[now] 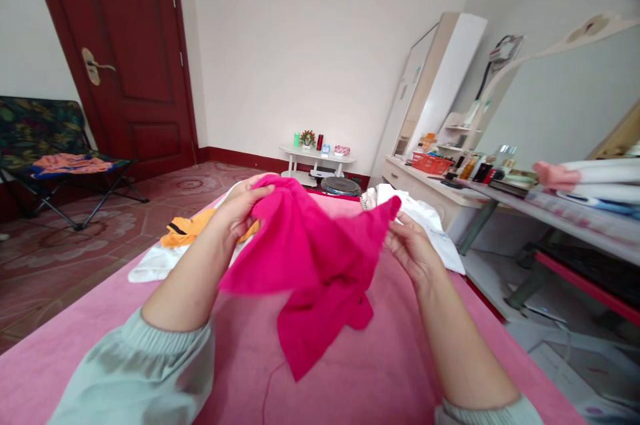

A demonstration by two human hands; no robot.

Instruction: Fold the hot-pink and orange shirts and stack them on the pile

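Observation:
A bright magenta garment (300,238), its exact kind hard to make out in the folds, hangs between my two hands above a pink-covered surface (400,358). My left hand (245,202) is closed on its upper left part, with some fingers hidden behind the cloth. At the upper right corner, my right hand (407,242) pinches the fabric. The lower end of the garment droops onto the pink cover, and a thin loose thread trails from it toward me. Left of my left hand lies an orange garment (187,228) with a black stripe.
White clothes (157,262) lie at the left edge and another white garment (425,218) at the far right. A folding chair (45,145) holds peach cloth. To the right stand a dressing table (450,202) with bottles and a grey-topped table (560,225). A small white stand (320,157) is beyond.

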